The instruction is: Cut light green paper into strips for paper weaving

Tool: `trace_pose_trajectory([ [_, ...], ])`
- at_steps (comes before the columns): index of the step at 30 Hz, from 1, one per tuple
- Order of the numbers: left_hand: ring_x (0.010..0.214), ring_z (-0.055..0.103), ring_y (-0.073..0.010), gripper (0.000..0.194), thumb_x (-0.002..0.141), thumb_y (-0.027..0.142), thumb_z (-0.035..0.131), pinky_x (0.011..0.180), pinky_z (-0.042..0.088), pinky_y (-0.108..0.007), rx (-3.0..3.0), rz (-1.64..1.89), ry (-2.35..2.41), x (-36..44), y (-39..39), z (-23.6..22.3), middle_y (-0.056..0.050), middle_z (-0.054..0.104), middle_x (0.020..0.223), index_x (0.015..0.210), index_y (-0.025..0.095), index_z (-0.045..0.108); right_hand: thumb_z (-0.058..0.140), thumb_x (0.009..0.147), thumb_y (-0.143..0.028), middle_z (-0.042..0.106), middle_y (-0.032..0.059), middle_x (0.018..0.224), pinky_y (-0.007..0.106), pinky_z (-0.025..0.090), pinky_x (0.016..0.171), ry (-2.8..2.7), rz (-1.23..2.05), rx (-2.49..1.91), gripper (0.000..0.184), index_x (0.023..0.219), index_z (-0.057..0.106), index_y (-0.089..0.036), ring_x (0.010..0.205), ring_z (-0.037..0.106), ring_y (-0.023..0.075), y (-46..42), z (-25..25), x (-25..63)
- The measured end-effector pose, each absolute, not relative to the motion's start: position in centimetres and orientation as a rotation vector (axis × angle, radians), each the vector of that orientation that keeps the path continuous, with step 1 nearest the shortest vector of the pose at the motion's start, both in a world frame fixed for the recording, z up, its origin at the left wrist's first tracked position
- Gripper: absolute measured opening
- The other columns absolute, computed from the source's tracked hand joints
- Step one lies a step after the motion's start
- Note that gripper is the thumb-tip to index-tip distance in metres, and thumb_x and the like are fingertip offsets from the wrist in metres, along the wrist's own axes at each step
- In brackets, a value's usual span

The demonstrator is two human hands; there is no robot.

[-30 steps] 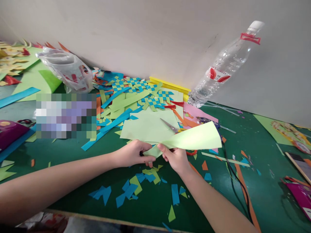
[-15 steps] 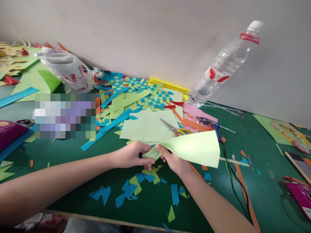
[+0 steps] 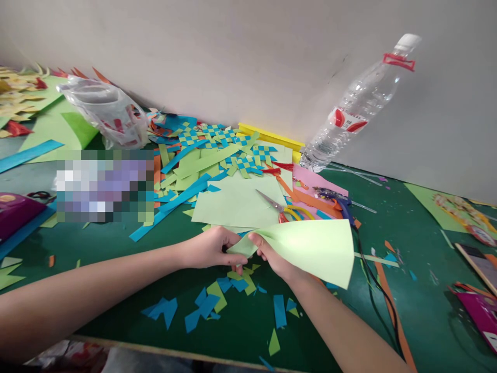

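Note:
A pale green sheet of paper [image 3: 318, 248] is held between both hands above the table; it is pinched narrow at its left end and flares out wide to the right. My left hand [image 3: 217, 248] is closed on the narrow end, fingers behind and thumb below. With the thumb on top, my right hand [image 3: 274, 256] pinches the paper just right of that, and the wide part hangs over this hand and wrist. Scissors [image 3: 289, 210] with yellow and red handles lie behind the held paper, partly covered by it. Flat pale green sheets [image 3: 233, 202] rest beyond my hands.
Blue and green scraps [image 3: 209, 303] litter the green table [image 3: 128, 311] in front. Woven blue-green paper pieces [image 3: 244, 160] and strips pile up behind. A clear bottle [image 3: 353, 109] leans at the wall. A cup in a plastic bag [image 3: 104, 111] stands left; a black cable [image 3: 382, 295] runs right.
The wide right part of the green paper has swung downward and opened toward me, showing more of its face and uncovering more of the scissors' handles. Both hands stay nearly in place.

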State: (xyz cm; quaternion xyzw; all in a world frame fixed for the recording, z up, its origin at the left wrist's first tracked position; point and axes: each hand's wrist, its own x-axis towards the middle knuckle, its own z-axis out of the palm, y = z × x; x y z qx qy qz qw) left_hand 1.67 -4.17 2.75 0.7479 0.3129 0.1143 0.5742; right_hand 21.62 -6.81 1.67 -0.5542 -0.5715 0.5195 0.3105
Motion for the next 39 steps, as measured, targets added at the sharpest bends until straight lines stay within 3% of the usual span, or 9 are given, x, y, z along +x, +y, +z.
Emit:
trace_pose_trajectory([
  [12,0.064,0.067,-0.0136,0.032,0.087,0.04,0.062,0.049,0.039,-0.018,1.769,0.281,0.691,1.6,-4.1,2.8,-0.007,0.075,0.076,0.072,0.012,0.064,0.066,0.075,-0.061,0.055,-0.0024,0.051,0.024,0.044,0.045,-1.425,1.41,-1.443,0.043,0.063,0.062,-0.02,0.044,0.05,0.0096,-6.8,1.3,21.6],
  [20,0.06,0.064,-0.0107,0.029,0.087,0.038,0.063,0.05,0.042,-0.017,1.751,0.273,0.659,1.6,-4.3,2.8,-0.005,0.076,0.077,0.077,0.013,0.07,0.062,0.082,-0.055,0.055,-0.0016,0.048,0.021,0.04,0.037,-1.352,1.382,-1.246,0.042,0.063,0.061,-0.017,0.039,0.05,0.0091,-6.3,1.1,21.9],
  [39,0.062,0.066,-0.0117,0.028,0.089,0.036,0.061,0.055,0.045,-0.02,1.869,0.269,0.519,1.4,-4.6,1.9,-0.005,0.075,0.078,0.074,0.014,0.067,0.058,0.088,-0.051,0.05,-0.0021,0.046,0.022,0.032,0.04,-1.323,1.406,-1.179,0.043,0.07,0.071,-0.014,0.04,0.045,0.0082,-6.3,1.0,22.0],
])
